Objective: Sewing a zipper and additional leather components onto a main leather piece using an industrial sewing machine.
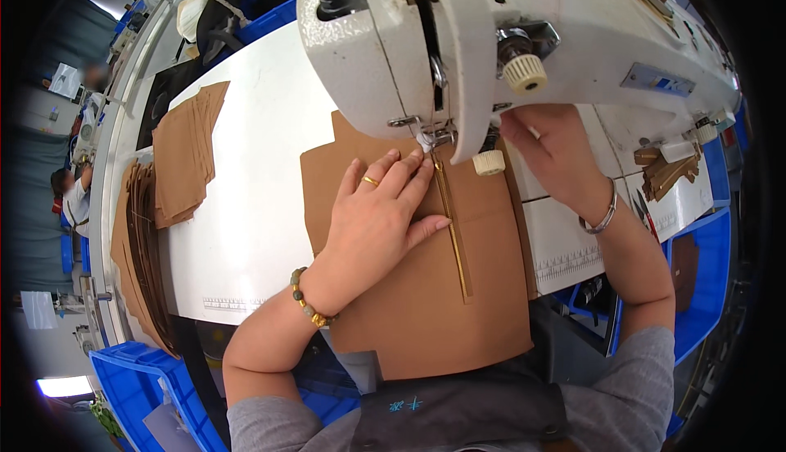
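From nine to three o'clock, a white tabletop (254, 231) is being overhung by a white industrial sewing machine (524, 51), its head standing at one o'clock. At the centre, a notched brown panel (409, 321) is being held flat beneath the needle area, its near edge extending past the tabletop towards six o'clock. A blue plastic crate (115, 382) is being partly filled at eight o'clock. Between nine and ten, brown cut pieces (188, 157) are being kept in a fanned pile.

By the left hand (372, 210), laid palm down, the panel is being pressed; its fingers are being stretched towards one o'clock, released rather than clenched. The right hand (561, 157), raised at two o'clock, is being partly hidden by the machine; whether anything is being grasped by its bent fingers cannot be told.

A gold zipper (456, 247) is being run down the panel from the presser foot, just at three o'clock of the left fingertips, with the thumb tip resting by its edge. On the left hand a gold ring (370, 180) is being worn.
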Action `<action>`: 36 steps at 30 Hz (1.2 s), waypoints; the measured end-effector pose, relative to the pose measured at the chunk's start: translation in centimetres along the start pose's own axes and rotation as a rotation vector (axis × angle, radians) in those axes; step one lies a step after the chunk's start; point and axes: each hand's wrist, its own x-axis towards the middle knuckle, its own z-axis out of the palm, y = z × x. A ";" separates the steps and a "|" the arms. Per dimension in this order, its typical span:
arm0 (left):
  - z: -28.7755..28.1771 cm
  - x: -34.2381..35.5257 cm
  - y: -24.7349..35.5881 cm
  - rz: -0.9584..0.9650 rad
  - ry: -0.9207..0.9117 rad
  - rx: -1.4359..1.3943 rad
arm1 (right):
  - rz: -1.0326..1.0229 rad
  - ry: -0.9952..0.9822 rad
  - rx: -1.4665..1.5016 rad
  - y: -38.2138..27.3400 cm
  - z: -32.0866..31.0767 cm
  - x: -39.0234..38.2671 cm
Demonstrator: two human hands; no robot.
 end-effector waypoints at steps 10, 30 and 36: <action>0.6 -1.2 1.1 0.095 0.134 0.052 | -0.298 -0.168 -0.217 0.1 4.0 -2.1; -0.5 -10.0 10.0 0.055 0.011 -0.030 | -0.030 -0.131 -0.034 -4.8 -3.3 -11.3; -4.1 -8.5 6.6 -0.440 -0.094 -1.017 | -0.298 -0.106 0.021 -7.2 -0.2 -12.8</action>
